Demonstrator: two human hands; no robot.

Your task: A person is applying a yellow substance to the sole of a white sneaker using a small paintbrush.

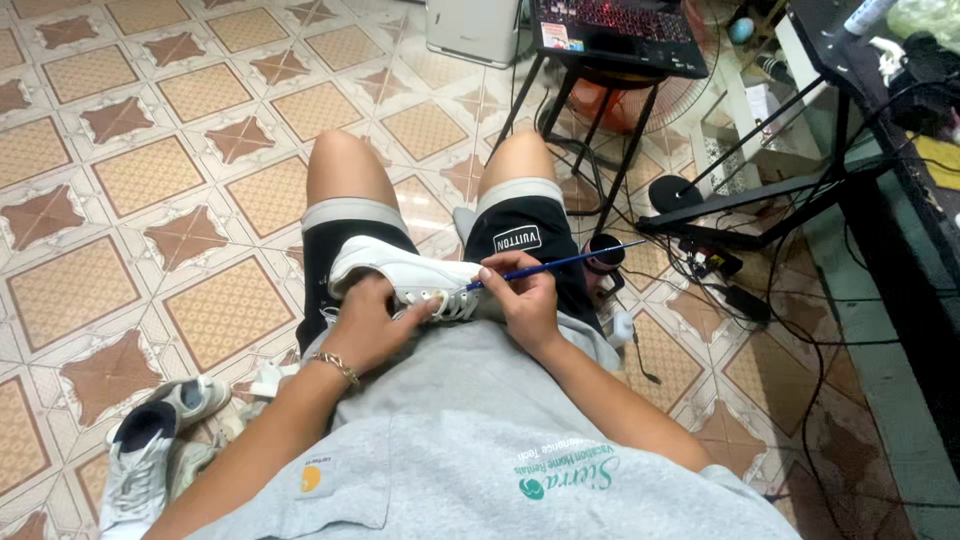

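A white shoe [405,278] is steadied on the lap by the left hand [368,325]; a thin blue brush [560,262] is pinched in the right hand [522,300], tip at the laces, where no paint is visible yet

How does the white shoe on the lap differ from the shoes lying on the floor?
The white shoe rests across the lap, steadied by the left hand, while the right hand holds a blue brush at it. The shoes on the floor lie untouched on the tiles and look greyer. Both are lace-up sneakers.
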